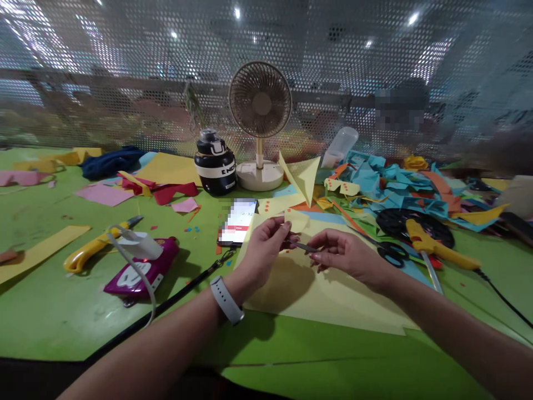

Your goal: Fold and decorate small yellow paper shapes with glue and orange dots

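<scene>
My left hand, with a pale strap on its wrist, pinches a small piece of pale yellow paper between thumb and fingers. Closed around one end of a slim dark-grey tool is my right hand. The tool's tip points left towards my left fingers; its exact kind is too small to make out. Both hands hover over a large pale yellow sheet. Beyond my left hand lies a phone with its screen lit. Black-handled scissors rest right of my right hand.
A yellow glue gun lies by a black round tray at right. Blue paper scraps heap behind. A fan and dark jug stand at the back. Left are a yellow cutter and purple power strip.
</scene>
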`<state>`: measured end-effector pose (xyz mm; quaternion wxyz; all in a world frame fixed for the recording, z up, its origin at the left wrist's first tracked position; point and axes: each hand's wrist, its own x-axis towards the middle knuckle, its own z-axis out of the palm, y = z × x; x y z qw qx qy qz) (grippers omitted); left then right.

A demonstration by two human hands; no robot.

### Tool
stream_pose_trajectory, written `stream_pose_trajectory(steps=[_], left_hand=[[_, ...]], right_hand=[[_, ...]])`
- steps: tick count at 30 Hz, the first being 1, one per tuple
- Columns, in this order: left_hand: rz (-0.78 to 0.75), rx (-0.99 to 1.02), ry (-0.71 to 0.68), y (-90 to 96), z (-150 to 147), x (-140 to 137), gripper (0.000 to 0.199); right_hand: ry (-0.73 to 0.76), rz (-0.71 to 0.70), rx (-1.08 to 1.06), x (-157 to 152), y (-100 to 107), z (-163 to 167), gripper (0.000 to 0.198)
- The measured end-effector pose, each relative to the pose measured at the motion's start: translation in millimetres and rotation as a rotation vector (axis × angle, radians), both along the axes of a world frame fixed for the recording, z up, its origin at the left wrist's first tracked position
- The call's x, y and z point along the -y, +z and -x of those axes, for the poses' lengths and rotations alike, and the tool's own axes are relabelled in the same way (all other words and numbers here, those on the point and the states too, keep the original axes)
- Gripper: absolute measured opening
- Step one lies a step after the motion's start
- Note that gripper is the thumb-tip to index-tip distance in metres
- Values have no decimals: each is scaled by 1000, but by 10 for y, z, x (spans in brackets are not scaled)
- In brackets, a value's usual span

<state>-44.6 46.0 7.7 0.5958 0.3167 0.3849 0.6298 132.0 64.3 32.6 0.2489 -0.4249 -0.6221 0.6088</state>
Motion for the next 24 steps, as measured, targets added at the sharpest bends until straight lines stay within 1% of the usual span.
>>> stream_pose_trajectory(steps=[4, 6, 8, 10, 13, 15, 20, 22, 24], left_hand=[[64, 80, 46, 27, 16, -12, 6], [60, 125, 79, 46, 20, -15, 5], [37, 166, 112, 57, 22, -18, 7], [23, 198, 126, 58, 25, -21, 9], [17, 231, 111, 44, 25, -17, 13], [-2, 242, 95, 34, 21, -9, 17], [-42, 200, 99, 40, 24, -1, 25], [-31, 157, 142, 46, 49, -20, 24], [-16, 126, 203, 44, 84, -51, 20]], right_hand=[[-116, 44, -100, 29, 22, -9, 39], [-126, 90, -95, 52, 50, 8, 41], [-120, 131, -128, 64, 81, 45, 38], [-164, 139, -239, 53, 99, 100, 32], [-255, 112, -398, 3, 75, 206, 27], [-259, 88, -438, -29, 26, 279, 26], [-193, -68, -348, -72, -101, 372, 27], [-236, -102, -336, -105, -134, 354, 29], [-301, -105, -329, -159, -172, 316, 32]])
